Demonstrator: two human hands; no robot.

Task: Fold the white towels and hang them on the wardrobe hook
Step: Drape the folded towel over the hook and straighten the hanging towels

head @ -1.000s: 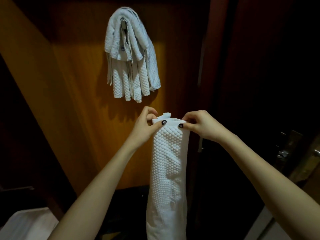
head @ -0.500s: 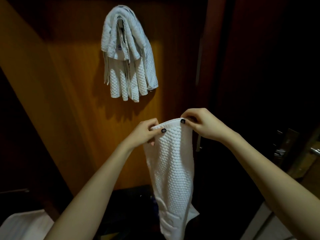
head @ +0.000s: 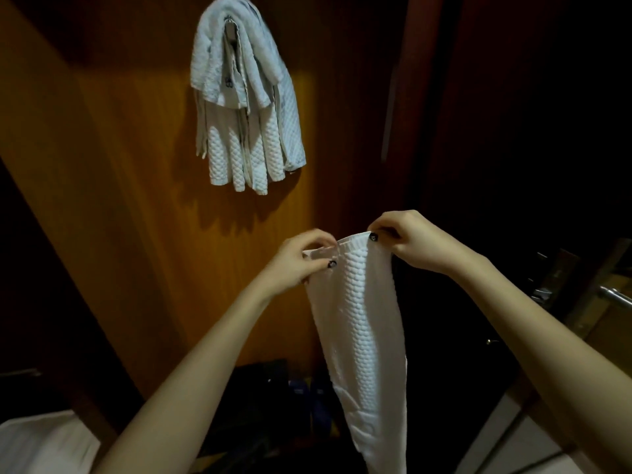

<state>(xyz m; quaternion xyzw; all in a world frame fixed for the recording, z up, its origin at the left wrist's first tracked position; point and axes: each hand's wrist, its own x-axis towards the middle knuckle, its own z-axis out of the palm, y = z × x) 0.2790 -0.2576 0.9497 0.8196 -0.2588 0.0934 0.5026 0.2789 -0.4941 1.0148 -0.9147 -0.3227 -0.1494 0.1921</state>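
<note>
Towel (head: 359, 319) is held well below the hung towels (head: 239, 97), its top edge pinched at each corner by the left hand (head: 297, 261) and right hand (head: 413, 241). Since a second ago that edge has been spread wider, so folding is judged unfinished.

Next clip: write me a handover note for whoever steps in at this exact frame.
Left hand: pinches the top left corner of the held towel.
Right hand: pinches its top right corner; the towel hangs down as a narrow strip below both hands.
Done: several folded towels hang on the hook, on the wardrobe panel above the hands.
Left: finish folding the held towel, then hang it on that hook.
</note>
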